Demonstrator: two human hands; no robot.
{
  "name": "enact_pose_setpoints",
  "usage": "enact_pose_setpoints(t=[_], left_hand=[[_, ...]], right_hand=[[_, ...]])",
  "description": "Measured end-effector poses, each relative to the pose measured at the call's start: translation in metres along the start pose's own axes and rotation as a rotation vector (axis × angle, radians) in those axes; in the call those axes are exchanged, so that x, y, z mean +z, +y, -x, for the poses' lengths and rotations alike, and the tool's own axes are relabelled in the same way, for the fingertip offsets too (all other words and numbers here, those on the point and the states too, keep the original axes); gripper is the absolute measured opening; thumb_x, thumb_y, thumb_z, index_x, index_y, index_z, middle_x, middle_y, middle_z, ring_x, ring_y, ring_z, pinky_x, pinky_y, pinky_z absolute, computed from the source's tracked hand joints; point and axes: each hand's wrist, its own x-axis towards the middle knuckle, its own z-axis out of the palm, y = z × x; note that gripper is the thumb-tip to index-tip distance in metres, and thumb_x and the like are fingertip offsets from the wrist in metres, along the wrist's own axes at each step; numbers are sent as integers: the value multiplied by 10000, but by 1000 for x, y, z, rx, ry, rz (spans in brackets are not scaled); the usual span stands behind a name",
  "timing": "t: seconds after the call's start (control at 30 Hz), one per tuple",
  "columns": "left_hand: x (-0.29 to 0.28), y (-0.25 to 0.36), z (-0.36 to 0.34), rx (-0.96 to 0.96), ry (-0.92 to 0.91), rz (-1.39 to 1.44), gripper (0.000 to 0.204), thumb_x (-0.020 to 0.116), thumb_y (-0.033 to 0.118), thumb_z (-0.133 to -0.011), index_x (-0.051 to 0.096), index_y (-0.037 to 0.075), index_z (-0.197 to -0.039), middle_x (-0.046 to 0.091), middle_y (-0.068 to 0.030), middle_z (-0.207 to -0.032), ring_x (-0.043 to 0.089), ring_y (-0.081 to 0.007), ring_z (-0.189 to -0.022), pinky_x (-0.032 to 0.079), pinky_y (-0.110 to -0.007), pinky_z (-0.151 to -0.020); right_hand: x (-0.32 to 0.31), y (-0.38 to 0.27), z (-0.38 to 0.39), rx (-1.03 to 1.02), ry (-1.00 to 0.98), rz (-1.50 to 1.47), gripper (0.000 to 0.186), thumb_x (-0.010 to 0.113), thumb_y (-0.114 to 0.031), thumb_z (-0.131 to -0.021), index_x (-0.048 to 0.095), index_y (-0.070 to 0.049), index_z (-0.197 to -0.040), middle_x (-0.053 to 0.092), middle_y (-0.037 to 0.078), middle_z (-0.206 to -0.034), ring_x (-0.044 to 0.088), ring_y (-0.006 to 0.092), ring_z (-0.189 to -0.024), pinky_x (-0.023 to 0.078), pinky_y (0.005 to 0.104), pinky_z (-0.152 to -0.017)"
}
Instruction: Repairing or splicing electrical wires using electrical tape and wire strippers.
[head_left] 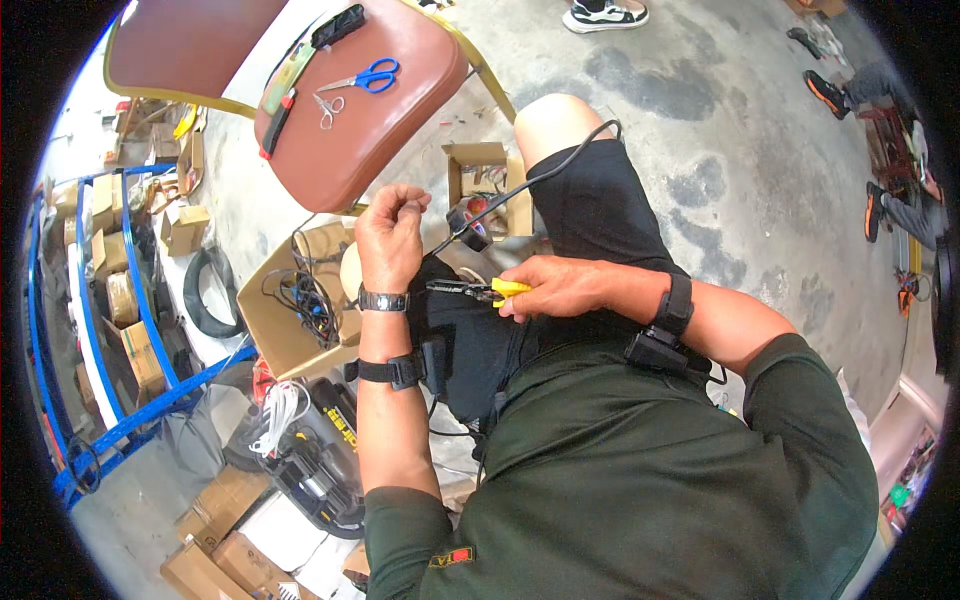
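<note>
My right hand [560, 287] is wrapped around yellow-handled pliers [510, 288], whose dark jaws point left over my lap. My left hand [392, 240] is raised beside them, its fingers curled in toward the thumb. Whatever it may pinch is too small to make out. A black cable [560, 168] loops over my bare knee and runs down to the left, past a small black object [468, 224], toward my lap. Just beyond my hands, an open cardboard box [518, 212] on the floor holds small parts.
A brown chair [400, 120] ahead carries blue-handled scissors [375, 76], small metal scissors [328, 110] and a red-and-black cutter [278, 125]. Left stand a carton [262, 310] of cables, a black compressor-like machine [315, 480] and blue shelving [150, 310]. Other people's feet [606, 15] show ahead and right.
</note>
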Motion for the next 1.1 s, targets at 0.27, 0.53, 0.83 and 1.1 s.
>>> enact_pose_setpoints(t=[0.27,0.53,0.83,1.1], left_hand=[[-8,22,15,-202,-221,-169,169,704,141,-882,703,-18,-940,642,3,-741,552,-63,-689,461,-236,-635],[-7,24,22,-236,-302,-233,184,707,168,-876,717,-14,-906,604,20,-661,509,-62,-607,433,-247,-569],[-11,23,15,-336,-287,-57,186,673,206,-922,707,26,-956,652,4,-716,544,-58,-594,429,-211,-541],[-23,36,13,-344,-279,352,236,666,44,-852,681,20,-1086,701,-35,-796,555,-49,-570,397,-179,-506]], right_hand=[[-3,6,-7,1,-55,96,256,589,-267,-965,628,-18,-1007,653,34,-865,596,118,-825,476,291,-753],[-3,-2,-5,39,-43,121,255,610,-249,-944,619,3,-981,645,44,-831,584,127,-790,464,303,-743],[-8,-15,18,-134,57,333,329,585,-229,-959,585,5,-1189,648,58,-959,562,130,-886,459,297,-794],[-18,-29,58,-12,135,-155,418,549,-240,-1005,485,-9,-1347,619,135,-1227,600,202,-1113,469,335,-971]])
